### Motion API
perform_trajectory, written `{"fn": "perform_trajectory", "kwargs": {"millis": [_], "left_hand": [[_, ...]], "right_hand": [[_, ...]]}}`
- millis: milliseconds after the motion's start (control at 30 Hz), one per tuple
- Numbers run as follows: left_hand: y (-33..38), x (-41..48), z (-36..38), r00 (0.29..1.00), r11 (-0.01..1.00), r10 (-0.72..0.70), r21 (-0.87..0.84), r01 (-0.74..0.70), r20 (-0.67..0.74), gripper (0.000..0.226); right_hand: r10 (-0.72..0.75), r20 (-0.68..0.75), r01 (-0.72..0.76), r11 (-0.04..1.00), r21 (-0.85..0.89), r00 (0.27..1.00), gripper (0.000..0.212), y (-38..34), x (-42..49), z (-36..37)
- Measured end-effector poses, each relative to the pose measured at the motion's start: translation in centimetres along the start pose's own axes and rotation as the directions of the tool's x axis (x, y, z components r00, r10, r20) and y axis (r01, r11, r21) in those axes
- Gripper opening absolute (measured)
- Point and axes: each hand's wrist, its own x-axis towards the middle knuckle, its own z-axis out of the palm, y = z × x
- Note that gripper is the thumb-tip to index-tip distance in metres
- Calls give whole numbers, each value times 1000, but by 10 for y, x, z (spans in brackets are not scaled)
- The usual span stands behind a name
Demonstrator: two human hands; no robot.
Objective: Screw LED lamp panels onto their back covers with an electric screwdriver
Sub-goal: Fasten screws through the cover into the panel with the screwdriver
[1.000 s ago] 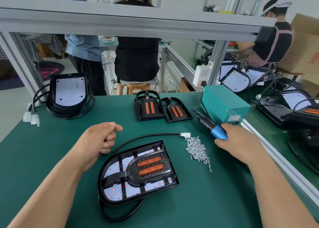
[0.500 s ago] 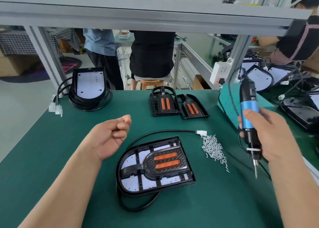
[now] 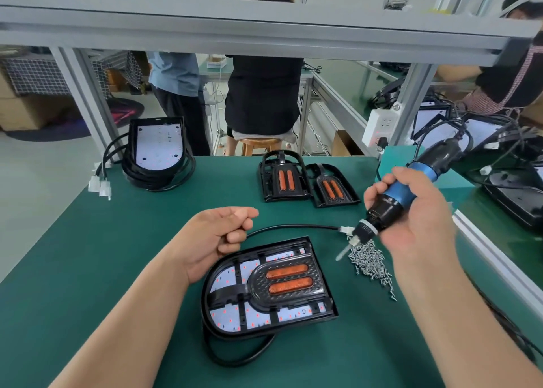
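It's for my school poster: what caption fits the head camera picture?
Right hand holds the electric screwdriver, its bit beside the screw pile, near the lamp panel.

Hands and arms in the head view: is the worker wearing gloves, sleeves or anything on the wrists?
No. The left hand and right hand are bare, with no gloves or rings showing. The left forearm and right forearm are bare as far as the frame shows: no sleeves, watch or wrist strap.

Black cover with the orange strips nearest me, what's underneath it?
A white LED panel with red dots shows through openings in the cover, and a cable loops out beneath. The panel under the solid centre is hidden.
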Motion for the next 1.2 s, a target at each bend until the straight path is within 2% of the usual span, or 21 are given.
{"fn": "perform_trajectory", "kwargs": {"millis": [200, 300, 500, 1200], "left_hand": [[-1, -4, 8, 995, 997, -15, 73, 8, 102, 26], [0, -5, 11, 992, 998, -22, 66, 13, 124, 16], [-2, -4, 8, 986, 997, -39, -55, 48, 160, 8], [-1, -6, 11, 985, 995, -43, -81, 57, 165, 10]], "right_hand": [[-44, 13, 41, 989, 144, 999, 16, 33, -1, 35], [-41, 32, 35, 983, 179, 999, 15, 47, 4, 50], [-25, 58, 15, 985, 171, 998, 13, 72, 16, 64], [-18, 108, 6, 993, 115, 994, 10, 83, 10, 72]]}}
